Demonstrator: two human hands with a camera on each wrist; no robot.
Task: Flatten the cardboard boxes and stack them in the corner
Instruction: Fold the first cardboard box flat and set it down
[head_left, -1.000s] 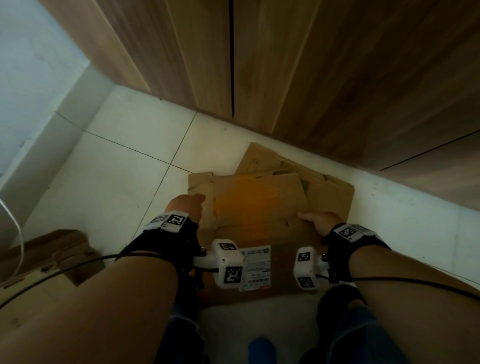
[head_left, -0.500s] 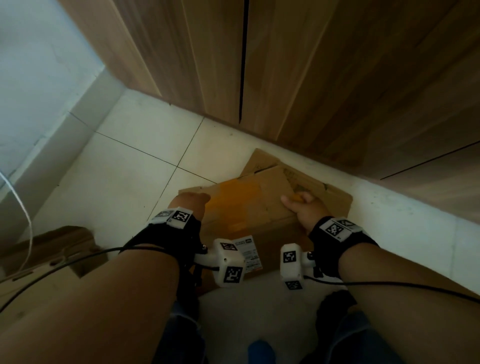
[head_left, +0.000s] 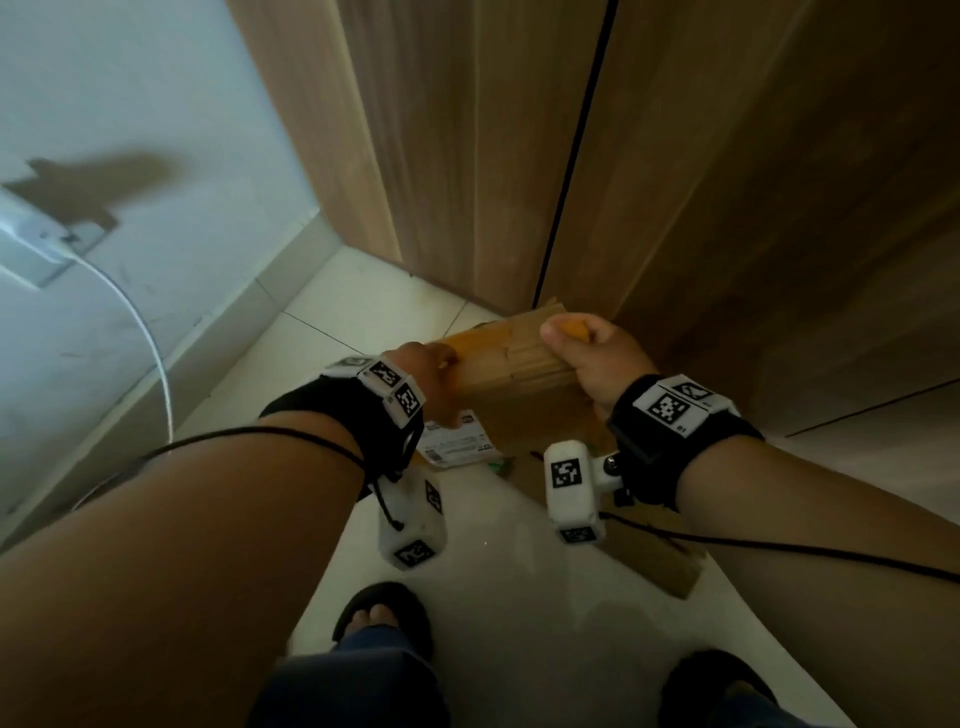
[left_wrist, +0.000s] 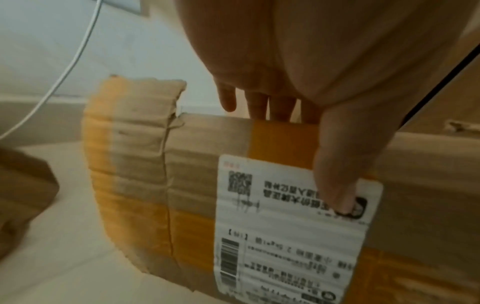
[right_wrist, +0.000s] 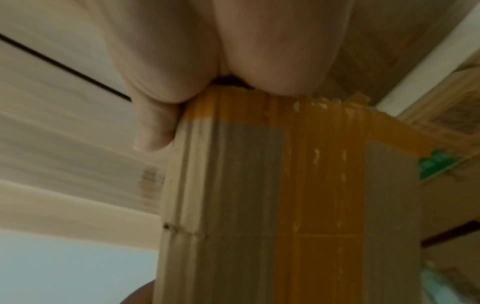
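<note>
Flattened box (head_left: 511, 364) held upright above floor (head_left: 498, 587), left hand (head_left: 428, 382) gripping its left top edge, thumb on label (left_wrist: 293, 222), right hand (head_left: 592, 358) clamping its right top edge.

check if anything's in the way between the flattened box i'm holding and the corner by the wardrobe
Nothing visible blocks it. Both the left hand and right hand grip the flattened box, and the tiled floor toward the corner looks bare. Another cardboard piece lies behind, near your right foot.
</note>
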